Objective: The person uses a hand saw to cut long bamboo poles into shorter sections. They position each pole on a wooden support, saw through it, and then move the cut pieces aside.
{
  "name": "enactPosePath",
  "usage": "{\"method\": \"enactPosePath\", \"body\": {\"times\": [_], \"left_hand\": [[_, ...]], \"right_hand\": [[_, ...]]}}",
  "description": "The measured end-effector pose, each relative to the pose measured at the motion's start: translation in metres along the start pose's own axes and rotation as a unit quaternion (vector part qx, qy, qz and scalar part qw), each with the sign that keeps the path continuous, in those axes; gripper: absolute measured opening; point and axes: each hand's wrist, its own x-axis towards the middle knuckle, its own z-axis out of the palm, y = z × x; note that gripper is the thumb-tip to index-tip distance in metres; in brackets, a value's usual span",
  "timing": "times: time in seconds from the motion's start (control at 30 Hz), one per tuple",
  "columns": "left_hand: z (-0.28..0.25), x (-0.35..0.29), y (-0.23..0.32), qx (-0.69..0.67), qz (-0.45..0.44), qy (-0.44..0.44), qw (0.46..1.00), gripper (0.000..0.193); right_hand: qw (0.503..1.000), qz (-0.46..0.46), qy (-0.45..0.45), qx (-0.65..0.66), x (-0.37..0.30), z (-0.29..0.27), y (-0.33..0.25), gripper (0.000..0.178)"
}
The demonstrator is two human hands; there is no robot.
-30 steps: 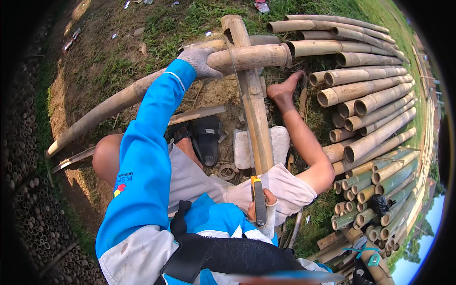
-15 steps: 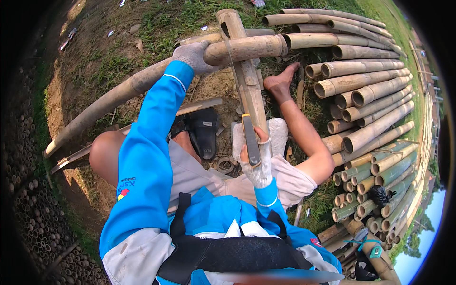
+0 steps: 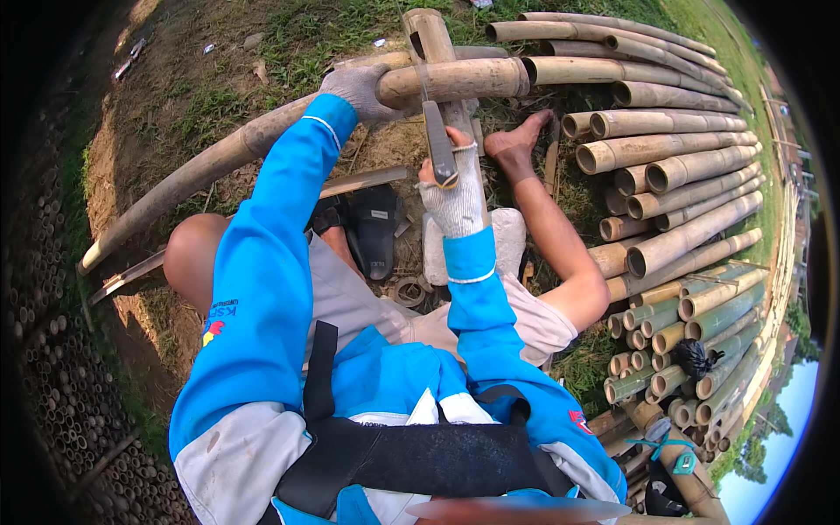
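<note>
Landmark: the long bamboo pole, a smooth tan curved cylinder lying across bare dirt and sparse grass, its cut end pointing right.
Left hand: in a grey knitted glove, fingers curled down over the top of the long bamboo pole, just short of its cut end; the pole passes under the palm.
Upright bamboo post: a thicker, pale hollow stub, crossing behind the pole's cut end.
Blade: a narrow, flat, dull metal knife, rising from the right fist up to the pole's cut end, where it meets the wood.
Right hand: in a white knitted glove, fingers wrapped tight round the blade's handle, just below the pole.
Bare foot: sole down, just right of the blade, below the pole's end.
Stacked bamboo: round hollow culms, tan above and greener lower down, piled right of the pole.
</note>
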Motion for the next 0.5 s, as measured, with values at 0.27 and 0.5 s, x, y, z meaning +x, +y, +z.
{"method": "enactPosePath", "body": {"times": [0.27,0.5], "left_hand": [[0.011,0.013,-0.018,-0.022,0.027,0.024,0.999,0.09],[0.012,0.007,-0.014,-0.005,0.027,0.093,0.995,0.087]], "right_hand": [[0.975,0.173,-0.082,-0.113,-0.227,-0.103,-0.071,0.061],[0.999,-0.046,0.018,0.022,0.032,0.014,0.002,0.06]]}}
